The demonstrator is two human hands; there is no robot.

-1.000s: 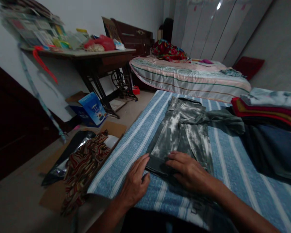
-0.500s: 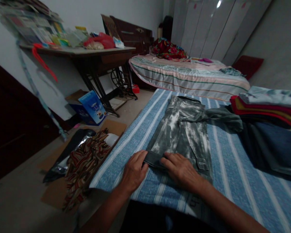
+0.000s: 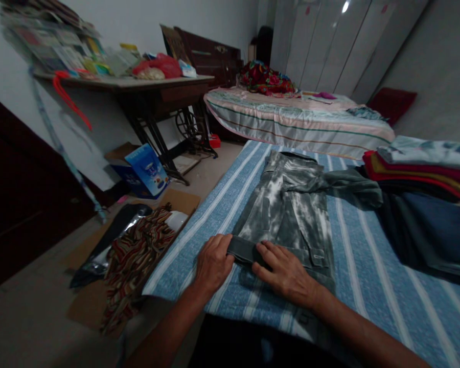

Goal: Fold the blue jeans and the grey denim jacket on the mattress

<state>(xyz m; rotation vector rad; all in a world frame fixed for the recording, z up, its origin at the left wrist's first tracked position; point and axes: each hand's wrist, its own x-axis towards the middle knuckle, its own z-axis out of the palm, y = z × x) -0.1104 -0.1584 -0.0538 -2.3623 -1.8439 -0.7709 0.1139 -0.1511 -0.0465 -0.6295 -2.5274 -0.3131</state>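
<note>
Head view: a bed with a blue woven sheet striped in white [image 3: 379, 286] filled most of the foreground, facing a tall pale wardrobe with flat doors [image 3: 329, 46] and a second bed under a pale bedspread banded in green and brown [image 3: 299, 120]. A wooden sewing-machine table on dark metal legs [image 3: 126, 84] stood against the wall at the left, its top crowded with packets. On the blue sheet, right in front of the person, lay a grey-and-white mottled cloth garment [image 3: 276, 204], spread lengthwise, with a dark grey sleeve-like part [image 3: 356, 189] stretched off to its right. Near that part sat a stack of folded red, mustard and pale clothes [image 3: 417, 176]. On the floor at the left were a heap of brown-and-red striped cloth [image 3: 134, 250] and a blue printed carton [image 3: 147, 171]. The left hand [image 3: 214, 260] was closed on the left end of the garment's dark grey lower band [image 3: 245, 249], fingers above and thumb below. The right hand [image 3: 287, 273] rested its fingertips on that band, thumb spread apart; whether it gripped the cloth could not be told.
</note>
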